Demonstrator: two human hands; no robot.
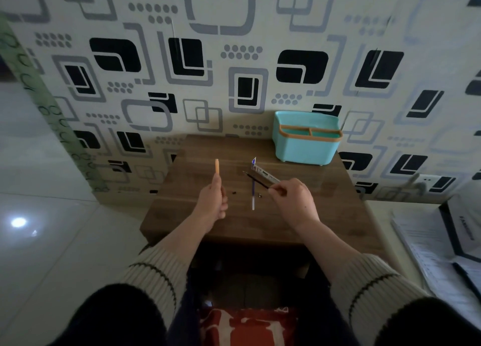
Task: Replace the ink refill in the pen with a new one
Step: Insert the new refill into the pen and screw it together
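While the teal organiser (307, 140) sits at the counter's (299, 215) far right corner, the left hand (212, 202) grips the light, rigid orange pen barrel (216, 166) upright; the right hand (291, 198) pinches a thin black refill (256, 180) at its rear end. Slender, likely bendable, it wants holding nearer the tip.

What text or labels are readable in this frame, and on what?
Nothing reads clearly enough to quote.
Refill packet on the table: dark printed band, too small and blurred.
Black-edged box at the right edge: a vertical white word, blurred and unreadable.
Papers beside the box: lines of print, too fine to read.
Teal organizer: no text visible.
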